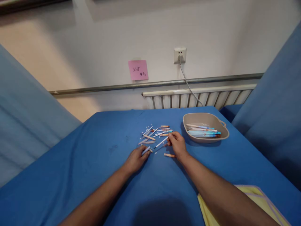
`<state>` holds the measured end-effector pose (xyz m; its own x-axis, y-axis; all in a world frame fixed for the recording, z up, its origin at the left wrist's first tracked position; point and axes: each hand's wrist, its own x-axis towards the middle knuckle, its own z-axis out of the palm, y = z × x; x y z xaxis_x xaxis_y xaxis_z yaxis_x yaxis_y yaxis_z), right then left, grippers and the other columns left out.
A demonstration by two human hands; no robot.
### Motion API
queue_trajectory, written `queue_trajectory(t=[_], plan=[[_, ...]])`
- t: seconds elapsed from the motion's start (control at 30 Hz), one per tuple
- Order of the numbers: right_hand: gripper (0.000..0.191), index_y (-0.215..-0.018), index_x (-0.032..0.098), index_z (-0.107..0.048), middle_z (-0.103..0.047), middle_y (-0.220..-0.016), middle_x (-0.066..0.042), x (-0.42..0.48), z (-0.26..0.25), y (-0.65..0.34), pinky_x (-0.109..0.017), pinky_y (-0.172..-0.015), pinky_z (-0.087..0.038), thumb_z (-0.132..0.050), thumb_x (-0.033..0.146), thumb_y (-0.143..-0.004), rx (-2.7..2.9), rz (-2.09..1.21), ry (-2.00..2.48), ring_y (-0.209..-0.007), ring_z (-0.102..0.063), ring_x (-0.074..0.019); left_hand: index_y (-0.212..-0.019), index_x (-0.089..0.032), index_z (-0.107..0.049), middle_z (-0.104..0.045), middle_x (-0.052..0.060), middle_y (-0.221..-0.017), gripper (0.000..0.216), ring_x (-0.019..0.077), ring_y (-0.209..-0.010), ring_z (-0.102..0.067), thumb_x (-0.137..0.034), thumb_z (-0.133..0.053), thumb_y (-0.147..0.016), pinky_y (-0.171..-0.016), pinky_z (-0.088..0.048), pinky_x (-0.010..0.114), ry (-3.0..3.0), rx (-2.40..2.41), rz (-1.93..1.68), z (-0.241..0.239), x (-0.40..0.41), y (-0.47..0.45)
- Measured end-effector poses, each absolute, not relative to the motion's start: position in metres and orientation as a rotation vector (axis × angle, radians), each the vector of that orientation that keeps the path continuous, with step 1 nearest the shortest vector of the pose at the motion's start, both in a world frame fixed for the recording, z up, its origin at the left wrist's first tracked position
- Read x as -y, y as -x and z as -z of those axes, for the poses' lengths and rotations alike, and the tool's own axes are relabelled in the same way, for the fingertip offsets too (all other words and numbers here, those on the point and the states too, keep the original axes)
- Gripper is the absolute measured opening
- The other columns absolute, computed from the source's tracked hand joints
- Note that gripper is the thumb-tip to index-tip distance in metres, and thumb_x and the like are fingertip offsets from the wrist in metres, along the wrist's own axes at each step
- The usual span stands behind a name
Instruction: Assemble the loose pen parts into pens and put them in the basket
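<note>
My left hand (137,158) is closed on a pale lavender pen barrel (145,151), low over the blue cloth. Between the fingertips of my right hand (176,144) is a thin white pen refill (161,143), its dark tip slanting down toward my left hand. Just beyond both hands lies a loose pile of pen parts: white refills (154,133), a beige barrel (149,137), orange pieces (165,126) and tiny white bits. An orange-and-white barrel (169,155) rests under my right wrist.
A beige plastic basket (224,133) with several pens (202,133) in it stands right of the pile. At the lower right lies a yellow cloth (256,196). Blue curtains (28,119) hang at both sides. Behind the blue-covered table (94,179) are a radiator (188,97) and a plugged-in cable (187,81).
</note>
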<state>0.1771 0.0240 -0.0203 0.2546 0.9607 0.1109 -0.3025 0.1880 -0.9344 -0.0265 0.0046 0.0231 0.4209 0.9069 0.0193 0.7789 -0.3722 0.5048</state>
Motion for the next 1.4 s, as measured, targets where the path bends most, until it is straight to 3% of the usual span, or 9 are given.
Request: queue_trajectory(t=[0.17, 0.77, 1.4], plan=[[0.032, -0.071, 0.018, -0.052, -0.054, -0.057, 0.005, -0.026, 0.016, -0.182, -0.021, -0.044, -0.044, -0.061, 0.048, -0.073, 0.822, -1.049, 0.978, -0.044, -0.049, -0.0082, -0.081, -0.016, -0.06, -0.063, 0.002, -0.079, 0.028, 0.0178, -0.077, -0.059, -0.038, -0.043, -0.086, -0.072, -0.045, 0.027, -2.118, -1.321, -0.563, -0.015, -0.023, 0.016], [0.023, -0.076, 0.019, -0.052, -0.053, -0.059, 0.004, -0.02, 0.016, -0.186, -0.021, -0.052, -0.041, -0.056, 0.041, -0.082, 0.833, -0.985, 1.037, -0.052, -0.048, -0.0095, -0.081, -0.016, -0.059, -0.061, 0.001, -0.079, 0.025, 0.0157, -0.076, -0.056, -0.038, -0.047, -0.084, -0.072, -0.044, 0.026, -1.833, -1.194, -0.642, 0.0, -0.031, 0.02], [0.021, -0.077, 0.019, -0.054, -0.055, -0.06, 0.004, -0.018, 0.015, -0.184, -0.021, -0.053, -0.042, -0.058, 0.039, -0.082, 0.853, -0.988, 1.038, -0.051, -0.05, -0.0084, -0.08, -0.017, -0.06, -0.063, 0.0, -0.079, 0.026, 0.0153, -0.074, -0.057, -0.039, -0.047, -0.085, -0.071, -0.043, 0.026, -1.844, -1.199, -0.642, 0.0, -0.029, 0.019]])
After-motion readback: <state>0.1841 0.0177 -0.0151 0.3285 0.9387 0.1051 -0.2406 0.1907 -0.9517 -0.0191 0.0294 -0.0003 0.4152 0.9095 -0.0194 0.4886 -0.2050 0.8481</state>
